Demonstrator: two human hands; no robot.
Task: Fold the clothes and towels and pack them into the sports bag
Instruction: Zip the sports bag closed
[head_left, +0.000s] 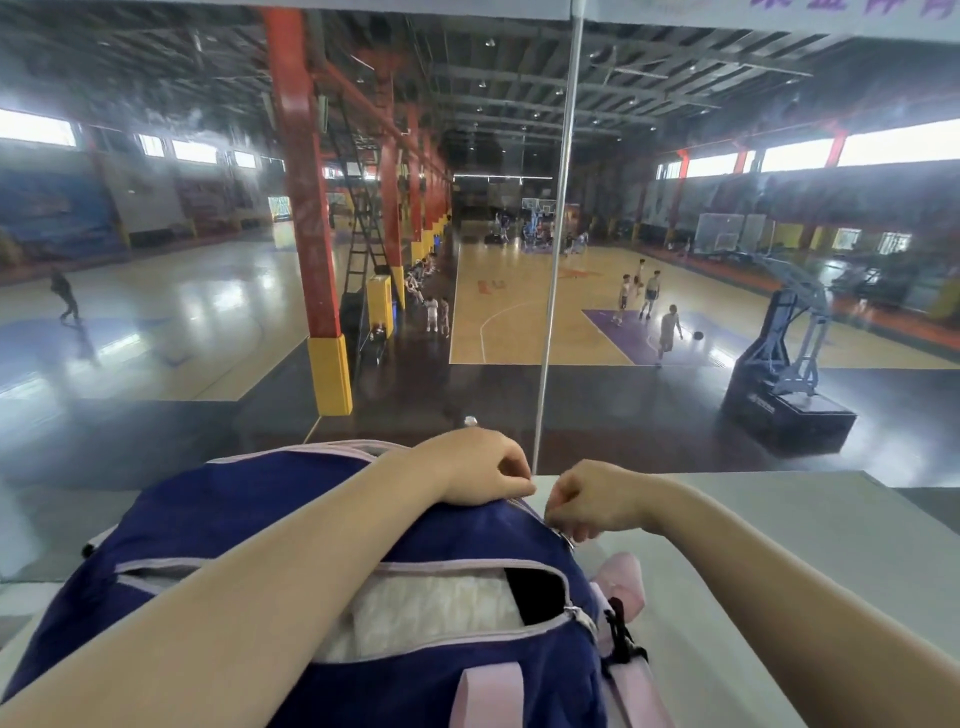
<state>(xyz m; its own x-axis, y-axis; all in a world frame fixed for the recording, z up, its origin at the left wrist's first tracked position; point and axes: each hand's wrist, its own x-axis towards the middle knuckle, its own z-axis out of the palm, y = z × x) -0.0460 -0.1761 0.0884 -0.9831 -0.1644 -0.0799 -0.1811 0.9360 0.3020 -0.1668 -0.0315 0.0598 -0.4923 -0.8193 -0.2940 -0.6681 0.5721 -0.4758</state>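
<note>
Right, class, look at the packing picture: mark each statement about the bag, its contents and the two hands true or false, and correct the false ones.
1. The sports bag is navy with pale pink trim. True.
2. The near zip opening is fully closed. False: it gapes open, showing a white towel inside.
3. The left hand rests on top of the bag. True.
4. The right hand lies flat and open on the ledge. False: its fingers are curled, pinching at the bag's end by a zip.
5. The bag sits on a basketball court floor. False: it sits on the pale ledge overlooking the court.

Two bare forearms reaching forward; left hand (480, 467) curled, right hand (595, 501) apparently pinching, knuckles nearly meeting.
</note>
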